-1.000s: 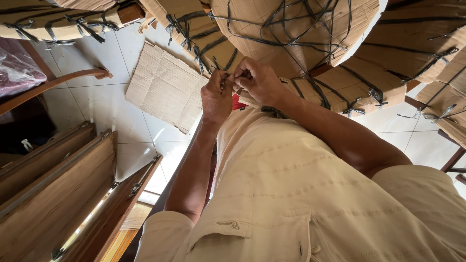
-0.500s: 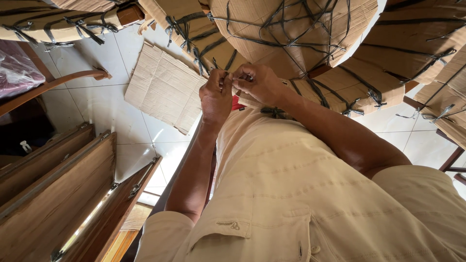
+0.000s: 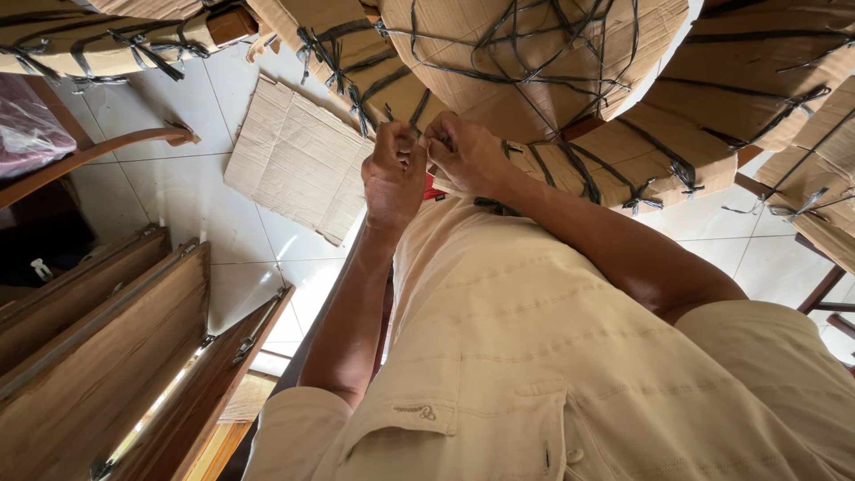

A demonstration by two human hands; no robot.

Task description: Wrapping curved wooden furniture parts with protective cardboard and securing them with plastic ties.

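Both fists meet at twelve o'clock: left hand [image 3: 394, 174] and right hand [image 3: 463, 153], fingers pinched tight on thin dark strap [image 3: 419, 111], cinching brown cardboard-wrapped bundle [image 3: 525, 62].

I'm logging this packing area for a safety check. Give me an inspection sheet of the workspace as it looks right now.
Surface: white tiled floor.
Job's things: cardboard-wrapped bundle bound with dark strapping.
Clutter: flat cardboard sheet on the floor.
Hands: left hand and right hand close together, pinching something small at the bundle's edge; what it is cannot be told.
Cables: nothing seen.
Surroundings: wooden panels, more wrapped bundles.
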